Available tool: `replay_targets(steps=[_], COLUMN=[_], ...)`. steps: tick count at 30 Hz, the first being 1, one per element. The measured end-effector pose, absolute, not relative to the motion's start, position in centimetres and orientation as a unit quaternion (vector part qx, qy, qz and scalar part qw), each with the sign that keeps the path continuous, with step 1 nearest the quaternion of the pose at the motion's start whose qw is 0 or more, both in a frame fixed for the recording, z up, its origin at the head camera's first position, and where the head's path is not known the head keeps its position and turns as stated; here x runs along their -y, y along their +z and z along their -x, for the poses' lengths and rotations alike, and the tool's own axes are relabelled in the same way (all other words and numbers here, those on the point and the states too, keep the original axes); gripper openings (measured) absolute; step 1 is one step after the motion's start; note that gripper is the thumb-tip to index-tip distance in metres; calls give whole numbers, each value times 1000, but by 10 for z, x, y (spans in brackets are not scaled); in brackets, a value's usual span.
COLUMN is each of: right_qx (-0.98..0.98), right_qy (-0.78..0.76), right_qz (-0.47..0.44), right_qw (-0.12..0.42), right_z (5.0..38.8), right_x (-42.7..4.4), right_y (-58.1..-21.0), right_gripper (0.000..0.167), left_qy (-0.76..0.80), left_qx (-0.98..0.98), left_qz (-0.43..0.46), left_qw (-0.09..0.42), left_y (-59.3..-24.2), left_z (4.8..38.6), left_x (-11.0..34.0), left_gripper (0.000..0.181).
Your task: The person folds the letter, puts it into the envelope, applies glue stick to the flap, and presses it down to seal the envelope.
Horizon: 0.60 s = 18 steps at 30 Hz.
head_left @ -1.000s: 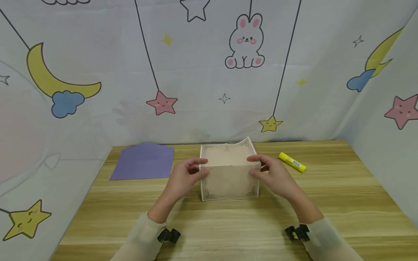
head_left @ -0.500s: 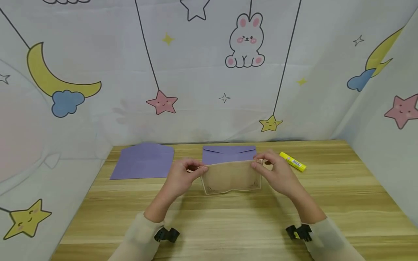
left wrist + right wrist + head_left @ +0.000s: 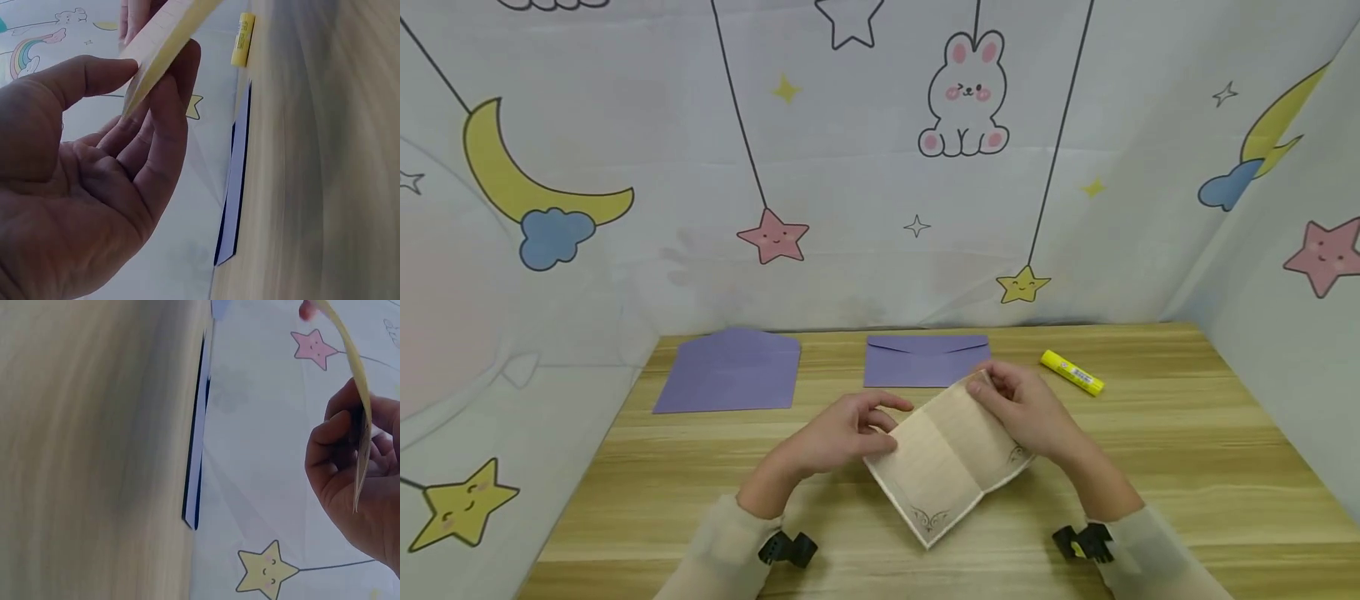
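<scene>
A cream sheet of paper (image 3: 925, 462), folded in half with ornaments in its corners and a crease across its middle, is held tilted above the table. My right hand (image 3: 1030, 412) pinches its upper right edge between thumb and fingers. At the left edge my left hand (image 3: 850, 437) has the thumb on the near face and the fingers behind. In the left wrist view the paper (image 3: 156, 53) passes between thumb and fingertips of the left hand (image 3: 94, 169). The right wrist view shows the paper (image 3: 359, 381) edge-on in the right hand (image 3: 356, 462).
A purple envelope (image 3: 927, 367) lies behind the paper at the table's back. Further left rests a larger purple envelope (image 3: 730, 375), its flap raised toward the wall. The yellow glue stick (image 3: 1072, 372) lies at the back right. A printed cloth (image 3: 850, 167) hangs behind the wooden table (image 3: 1187, 467).
The folded paper has turned from level to slanted, its left side coming down and nearer. It was larger and unfolded a second ago. The middle envelope is uncovered. My left hand has shifted right and down.
</scene>
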State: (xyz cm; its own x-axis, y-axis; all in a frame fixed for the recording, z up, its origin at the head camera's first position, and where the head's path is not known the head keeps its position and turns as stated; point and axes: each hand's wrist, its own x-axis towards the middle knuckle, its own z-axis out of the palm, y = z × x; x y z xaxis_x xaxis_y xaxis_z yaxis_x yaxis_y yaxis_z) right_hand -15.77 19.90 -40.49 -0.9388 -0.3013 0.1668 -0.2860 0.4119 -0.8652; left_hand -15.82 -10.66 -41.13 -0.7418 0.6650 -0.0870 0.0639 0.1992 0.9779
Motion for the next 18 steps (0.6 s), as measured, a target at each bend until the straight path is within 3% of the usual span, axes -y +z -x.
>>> replay_targets(steps=[3,8,10,18], right_qx=[-832,-830,-836,-831], right_qy=[-513,-508,-505,-548], right_qz=[207,225,212,81], right_qw=[28,43,40,50], right_z=[154,151,152,160], right_x=[-193,-185,-184,-198], right_y=[-405,-405,-406,-405], right_gripper=[13,11,14,54], left_qy=[581,566,567,633], left_qx=[-728,-750,-756,-749], left_qz=[-249,-248,-239,-109], left_qw=[264,235,223,163], left_y=[-413,-416,-417,-422], left_z=[154,147,145,149], left_x=[98,86,84,84], left_gripper=[46,16,12,19])
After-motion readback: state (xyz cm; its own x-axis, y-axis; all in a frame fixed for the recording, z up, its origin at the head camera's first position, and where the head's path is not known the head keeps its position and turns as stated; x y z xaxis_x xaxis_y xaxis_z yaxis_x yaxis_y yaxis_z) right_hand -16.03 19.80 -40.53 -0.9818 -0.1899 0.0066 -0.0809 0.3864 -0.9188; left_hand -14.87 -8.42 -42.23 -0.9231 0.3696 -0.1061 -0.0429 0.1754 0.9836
